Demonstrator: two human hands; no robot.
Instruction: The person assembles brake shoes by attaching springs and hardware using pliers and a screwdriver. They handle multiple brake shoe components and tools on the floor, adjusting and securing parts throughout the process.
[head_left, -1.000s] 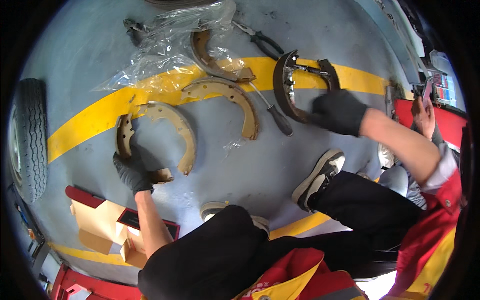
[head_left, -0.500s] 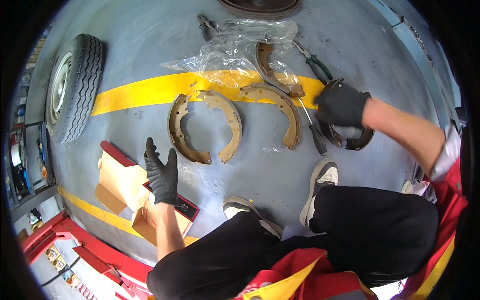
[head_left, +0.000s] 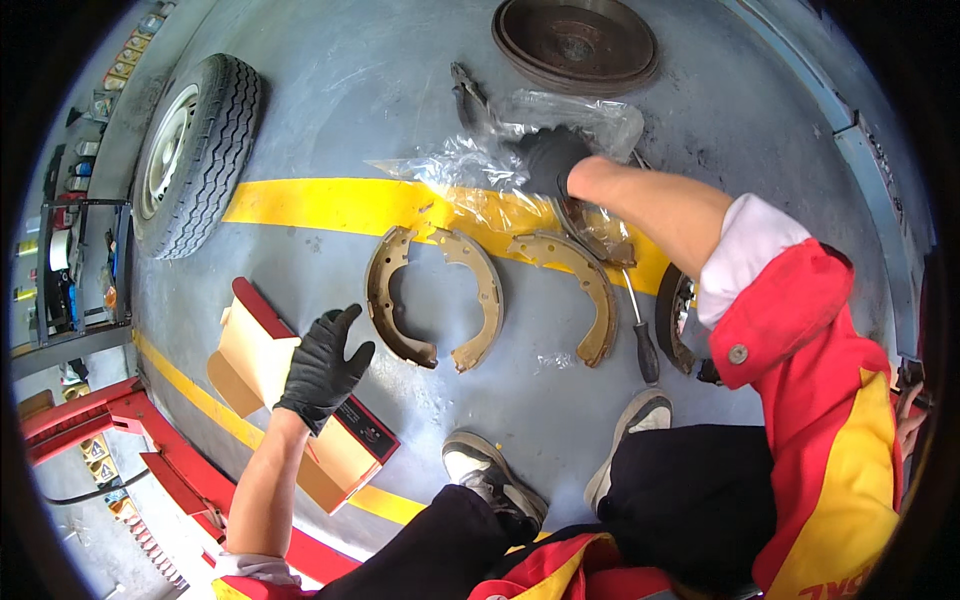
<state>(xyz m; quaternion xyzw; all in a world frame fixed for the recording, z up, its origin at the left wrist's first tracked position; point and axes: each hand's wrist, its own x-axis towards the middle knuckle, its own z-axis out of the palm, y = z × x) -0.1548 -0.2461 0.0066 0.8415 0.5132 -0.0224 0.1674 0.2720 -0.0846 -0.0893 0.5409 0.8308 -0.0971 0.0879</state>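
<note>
Over the crumpled clear plastic bag (head_left: 465,180) is my gloved right hand (head_left: 553,160), touching it; its fingers are too dark and blurred to show whether they grip. Just below that hand, a tan brake shoe (head_left: 618,250) lies partly under the plastic. Three more tan brake shoes lie on the floor: a facing pair, left shoe (head_left: 380,290) and right shoe (head_left: 488,290), and a single one (head_left: 600,310). My gloved left hand (head_left: 325,370) is open, fingers spread and holding nothing, above an opened red cardboard box (head_left: 365,440).
A rusty brake drum (head_left: 575,45) lies at the far side, with pliers (head_left: 468,95) near the bag. A screwdriver (head_left: 645,345) rests beside a dark brake shoe (head_left: 672,320). A wheel (head_left: 205,155) stands at left. Another person's hand (head_left: 908,425) shows at the right rim.
My right hand has gone from the dark brake shoes at right, up and left to the plastic bag. The left hand has turned slightly over the box. The view has shifted too.
</note>
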